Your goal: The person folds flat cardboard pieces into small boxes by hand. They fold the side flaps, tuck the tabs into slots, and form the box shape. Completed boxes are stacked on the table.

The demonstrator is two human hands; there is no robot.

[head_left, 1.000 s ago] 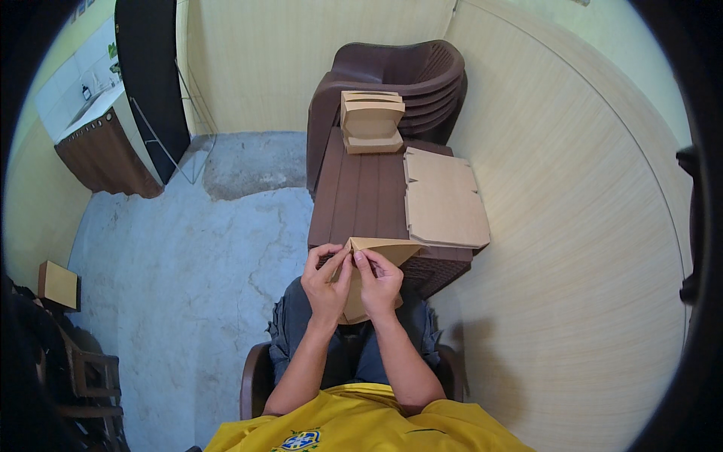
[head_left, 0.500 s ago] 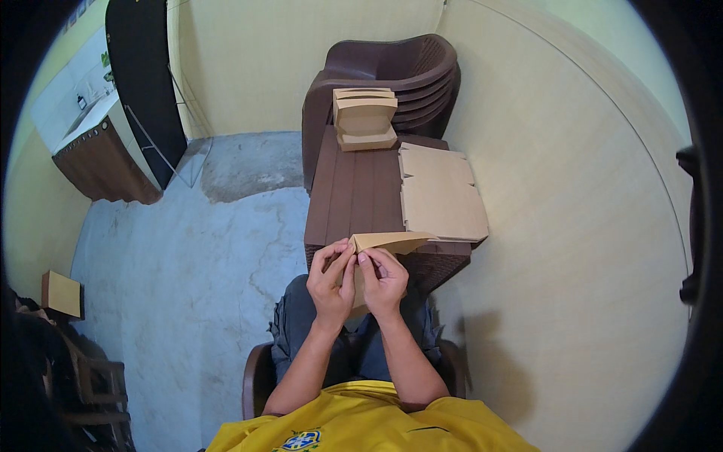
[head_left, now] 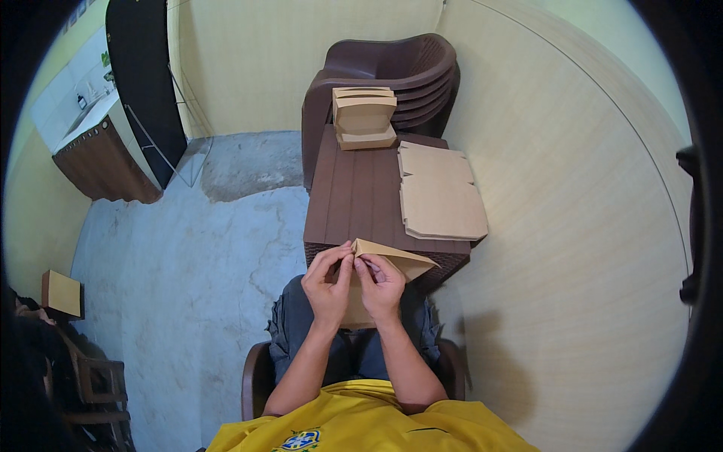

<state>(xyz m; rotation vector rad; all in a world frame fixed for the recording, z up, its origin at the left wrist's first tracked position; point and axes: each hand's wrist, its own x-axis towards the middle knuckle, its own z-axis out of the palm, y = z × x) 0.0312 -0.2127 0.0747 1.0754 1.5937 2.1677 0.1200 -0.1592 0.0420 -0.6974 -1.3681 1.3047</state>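
Above my lap I hold a partly folded brown cardboard box [head_left: 399, 260], one raised panel of it slanting off to the right. My left hand [head_left: 327, 282] pinches its far left corner between thumb and fingers. Close beside it, my right hand [head_left: 382, 286] grips the same corner region, thumb pressed near the fold. Part of the cardboard shows between and below my hands; the rest is hidden behind them. On the brown slatted table [head_left: 346, 188] ahead lies a stack of flat cardboard blanks [head_left: 440, 192], and behind it stand folded open boxes [head_left: 365, 120].
Stacked brown plastic chairs [head_left: 407, 68] stand behind the table. A pale wall [head_left: 572, 226] runs close along the right. At left are a small cardboard-coloured box [head_left: 62, 294], a brown chair [head_left: 98, 384] and a sink counter with a brown curtain [head_left: 109, 162].
The raised panel has tilted, its right end dropping toward me. More of the cardboard shows below my hands, which stay at nearly the same corner.
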